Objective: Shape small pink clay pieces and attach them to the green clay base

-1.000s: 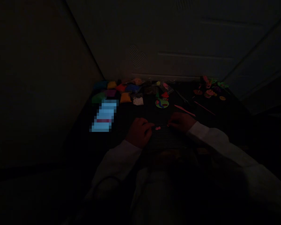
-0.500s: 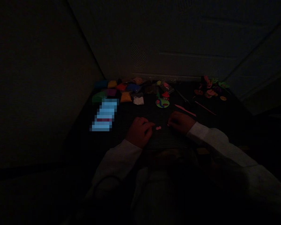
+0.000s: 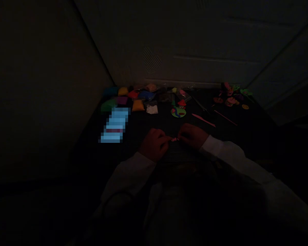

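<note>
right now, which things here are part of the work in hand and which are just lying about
In use:
- pink pieces by the left hand's fingertip
- pink bit, seemingly pinched by the right hand

Untouched, so probably lying about:
- coloured bags
- green disc
- pink knife
- thin stick
- lit screen
- small figures

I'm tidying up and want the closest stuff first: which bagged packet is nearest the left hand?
The white packet, just right of the orange packet; it's directly beyond the left hand, closer than the others.
</note>
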A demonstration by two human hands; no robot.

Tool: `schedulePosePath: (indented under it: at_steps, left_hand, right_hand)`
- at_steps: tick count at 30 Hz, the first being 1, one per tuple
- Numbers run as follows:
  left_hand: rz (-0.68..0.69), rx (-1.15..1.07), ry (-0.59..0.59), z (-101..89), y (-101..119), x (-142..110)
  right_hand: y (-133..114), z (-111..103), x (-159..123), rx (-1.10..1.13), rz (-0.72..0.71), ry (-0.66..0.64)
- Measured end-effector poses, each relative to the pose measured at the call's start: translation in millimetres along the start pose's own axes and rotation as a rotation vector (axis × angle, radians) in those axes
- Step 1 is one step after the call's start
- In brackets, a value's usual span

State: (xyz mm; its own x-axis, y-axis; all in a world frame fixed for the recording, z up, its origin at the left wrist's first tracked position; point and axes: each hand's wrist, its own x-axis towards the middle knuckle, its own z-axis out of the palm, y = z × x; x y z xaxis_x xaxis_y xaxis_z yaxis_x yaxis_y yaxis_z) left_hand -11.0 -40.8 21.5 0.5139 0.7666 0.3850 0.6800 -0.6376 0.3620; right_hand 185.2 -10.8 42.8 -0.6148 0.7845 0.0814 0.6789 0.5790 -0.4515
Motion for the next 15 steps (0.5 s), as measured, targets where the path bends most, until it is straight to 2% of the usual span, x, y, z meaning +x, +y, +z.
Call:
schedulePosePath:
  at_steps: [15]
  left_hand:
    - [0.028,0.098,-0.087,-2.9,7.6,3.2]
  right_hand:
    - [-1.6,2.3,2.9,-0.079,0.026,-0.028]
